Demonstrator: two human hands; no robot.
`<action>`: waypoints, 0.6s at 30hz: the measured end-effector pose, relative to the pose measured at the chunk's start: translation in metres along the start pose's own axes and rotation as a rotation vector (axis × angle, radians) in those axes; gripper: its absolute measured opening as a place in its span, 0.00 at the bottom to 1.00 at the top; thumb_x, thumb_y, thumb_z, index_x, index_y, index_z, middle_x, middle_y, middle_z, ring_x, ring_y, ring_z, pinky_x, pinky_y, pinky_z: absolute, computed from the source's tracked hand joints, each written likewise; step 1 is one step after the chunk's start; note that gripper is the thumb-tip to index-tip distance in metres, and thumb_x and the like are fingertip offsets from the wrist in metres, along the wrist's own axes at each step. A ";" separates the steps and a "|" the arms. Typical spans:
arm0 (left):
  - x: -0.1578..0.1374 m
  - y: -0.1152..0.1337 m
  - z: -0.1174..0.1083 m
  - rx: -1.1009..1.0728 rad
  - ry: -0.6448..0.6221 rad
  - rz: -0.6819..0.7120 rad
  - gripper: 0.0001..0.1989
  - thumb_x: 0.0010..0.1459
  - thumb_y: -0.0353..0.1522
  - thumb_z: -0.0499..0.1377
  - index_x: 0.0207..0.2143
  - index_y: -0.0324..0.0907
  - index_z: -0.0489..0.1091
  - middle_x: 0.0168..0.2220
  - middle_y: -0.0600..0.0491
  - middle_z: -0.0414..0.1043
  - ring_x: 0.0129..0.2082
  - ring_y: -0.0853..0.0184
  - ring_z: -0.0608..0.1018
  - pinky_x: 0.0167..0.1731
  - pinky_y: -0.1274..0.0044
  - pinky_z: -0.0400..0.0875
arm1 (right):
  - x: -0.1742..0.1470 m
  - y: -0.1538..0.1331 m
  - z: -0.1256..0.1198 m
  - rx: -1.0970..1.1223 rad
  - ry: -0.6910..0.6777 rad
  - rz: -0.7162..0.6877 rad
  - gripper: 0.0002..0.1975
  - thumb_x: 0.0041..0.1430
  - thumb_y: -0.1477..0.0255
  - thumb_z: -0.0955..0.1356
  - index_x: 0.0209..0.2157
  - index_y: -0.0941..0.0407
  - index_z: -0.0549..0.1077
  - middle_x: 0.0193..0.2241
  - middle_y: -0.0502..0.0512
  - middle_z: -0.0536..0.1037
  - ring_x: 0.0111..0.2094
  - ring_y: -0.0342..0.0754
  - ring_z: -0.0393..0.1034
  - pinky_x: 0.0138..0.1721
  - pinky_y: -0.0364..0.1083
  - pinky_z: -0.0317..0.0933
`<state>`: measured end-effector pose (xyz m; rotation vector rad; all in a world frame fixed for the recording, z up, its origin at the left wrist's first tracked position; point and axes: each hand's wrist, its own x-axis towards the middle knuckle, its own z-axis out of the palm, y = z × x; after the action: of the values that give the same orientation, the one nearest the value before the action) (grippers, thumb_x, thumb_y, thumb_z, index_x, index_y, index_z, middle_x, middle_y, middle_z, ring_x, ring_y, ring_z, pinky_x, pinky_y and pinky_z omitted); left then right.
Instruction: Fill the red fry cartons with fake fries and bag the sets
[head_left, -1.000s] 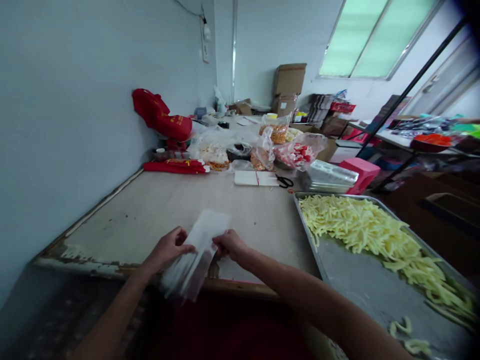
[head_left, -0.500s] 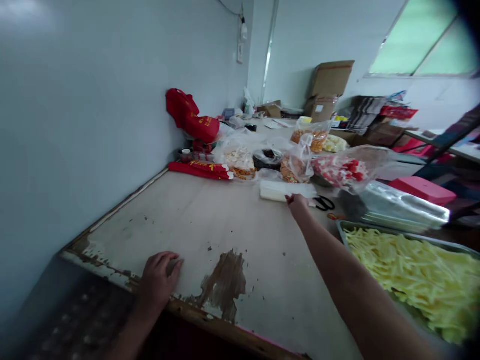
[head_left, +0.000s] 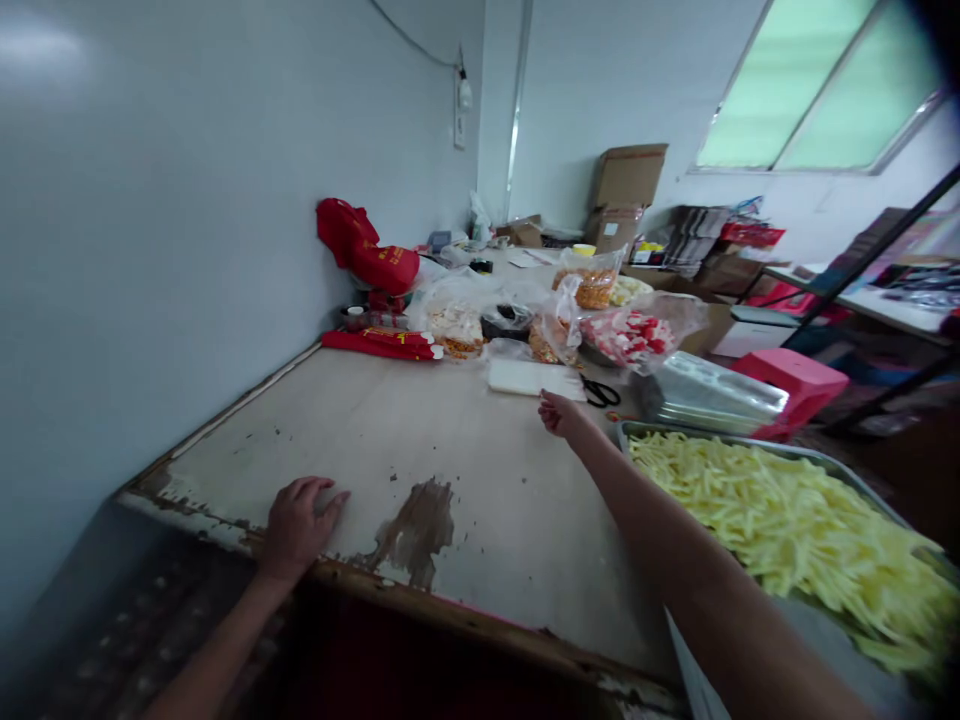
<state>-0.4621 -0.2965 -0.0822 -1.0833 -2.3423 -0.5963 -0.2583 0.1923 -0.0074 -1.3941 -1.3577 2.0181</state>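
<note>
My left hand [head_left: 300, 525] rests near the front edge of the worn table [head_left: 480, 450], thumb and fingers apart, with nothing in it. Farther out, my right hand [head_left: 559, 412] is at the near edge of a flat stack of thin whitish plastic bags or sheets [head_left: 532, 378]. Its fingers are curled and pinched together; whatever may be between them is too small to make out. Black-handled scissors [head_left: 600, 393] lie at the right end of the stack. To the right of my forearm, a metal tray [head_left: 862, 478] holds a heap of pale yellow strips [head_left: 765, 510].
Behind the stack stand plastic bags of food, one with red and white pieces [head_left: 634, 335]. A folded red cloth [head_left: 382, 343] lies by the left wall. An upturned metal tray [head_left: 720, 390] and a pink stool [head_left: 802, 380] are at the right. Cardboard boxes [head_left: 626, 190] stand behind.
The view has shifted, so the table's things sit farther left. My right hand has drawn back slightly, from over the stack to its near edge. My left hand stays by the table edge, fingers more spread.
</note>
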 end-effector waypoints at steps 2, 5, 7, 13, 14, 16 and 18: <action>0.002 0.000 0.001 0.011 -0.027 -0.014 0.20 0.62 0.47 0.56 0.41 0.40 0.74 0.41 0.45 0.74 0.43 0.55 0.74 0.50 0.66 0.67 | -0.016 0.019 0.006 -0.212 -0.005 -0.158 0.17 0.67 0.63 0.68 0.52 0.58 0.71 0.49 0.58 0.74 0.45 0.51 0.73 0.45 0.54 0.71; 0.004 0.002 -0.001 0.034 -0.069 -0.044 0.22 0.62 0.49 0.55 0.41 0.39 0.74 0.42 0.44 0.75 0.44 0.55 0.74 0.51 0.66 0.67 | -0.037 0.049 0.021 -0.533 -0.053 -0.441 0.11 0.64 0.69 0.70 0.47 0.58 0.75 0.51 0.58 0.74 0.52 0.53 0.69 0.53 0.54 0.65; 0.005 0.005 -0.004 0.046 -0.087 -0.053 0.22 0.62 0.48 0.55 0.42 0.38 0.74 0.43 0.43 0.74 0.46 0.55 0.74 0.52 0.66 0.66 | -0.045 0.065 0.033 -0.716 -0.093 -0.618 0.10 0.61 0.76 0.70 0.45 0.56 0.77 0.53 0.58 0.74 0.57 0.54 0.63 0.58 0.52 0.57; 0.002 0.011 -0.008 0.020 -0.068 0.001 0.21 0.61 0.48 0.59 0.45 0.40 0.71 0.45 0.44 0.73 0.47 0.56 0.74 0.53 0.64 0.67 | -0.013 0.072 0.080 -1.084 -0.109 -0.934 0.16 0.65 0.74 0.66 0.53 0.53 0.73 0.56 0.60 0.72 0.58 0.56 0.58 0.59 0.53 0.48; 0.001 0.011 -0.007 0.014 -0.074 0.011 0.21 0.60 0.47 0.60 0.46 0.41 0.71 0.46 0.44 0.73 0.47 0.56 0.74 0.53 0.64 0.68 | -0.002 0.069 0.089 -1.122 -0.095 -0.956 0.15 0.66 0.73 0.65 0.53 0.53 0.73 0.55 0.61 0.72 0.58 0.56 0.58 0.58 0.52 0.48; -0.002 0.009 -0.006 -0.002 -0.094 0.029 0.21 0.59 0.47 0.62 0.48 0.42 0.70 0.47 0.45 0.73 0.48 0.56 0.74 0.53 0.63 0.68 | 0.022 0.061 0.107 -1.180 -0.052 -0.980 0.14 0.67 0.71 0.64 0.52 0.55 0.73 0.53 0.63 0.72 0.56 0.57 0.59 0.56 0.52 0.50; -0.005 0.008 -0.005 -0.013 -0.122 0.033 0.21 0.59 0.45 0.62 0.50 0.44 0.69 0.49 0.45 0.72 0.49 0.55 0.74 0.53 0.61 0.69 | 0.045 0.052 0.124 -1.216 0.004 -0.982 0.13 0.68 0.72 0.62 0.51 0.57 0.72 0.51 0.65 0.71 0.54 0.58 0.59 0.55 0.53 0.51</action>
<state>-0.4519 -0.2978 -0.0803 -1.1932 -2.4213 -0.5486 -0.3731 0.1354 -0.0669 -0.6550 -2.6894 0.4748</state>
